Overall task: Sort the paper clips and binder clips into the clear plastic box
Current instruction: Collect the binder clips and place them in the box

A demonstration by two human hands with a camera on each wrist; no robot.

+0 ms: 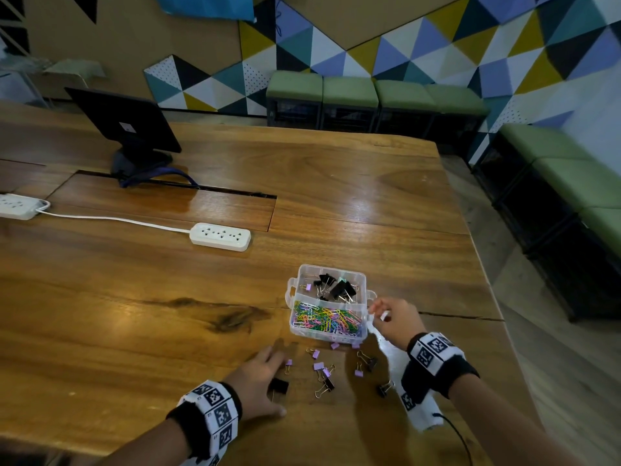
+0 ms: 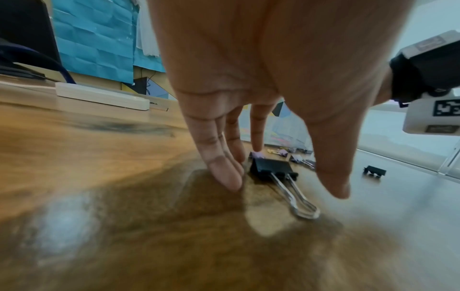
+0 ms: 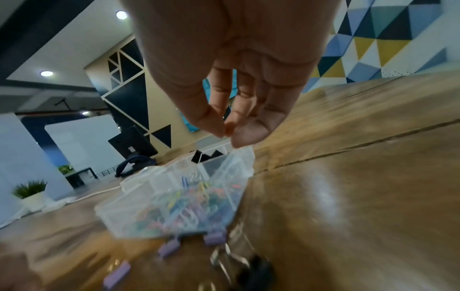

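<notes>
Wooden table [image 1: 134,331] carried a clear plastic box [image 1: 327,335], its near compartment filled with coloured paper clips [image 1: 324,320] and its far one holding binder clips [image 1: 337,289]. More binder clips, lilac and black, lay scattered on the wood just in front of the box. The left hand [image 1: 257,385] hung over a large black binder clip [image 2: 272,169], fingers straight and spread, fingertips [image 2: 225,177] at the table beside it, gripping nothing. The right hand [image 1: 396,319] hovered at the box's right edge, thumb and fingertips [image 3: 246,135] pinched together; whether they held anything could not be told. A white power strip [image 1: 220,236] lay farther back.
</notes>
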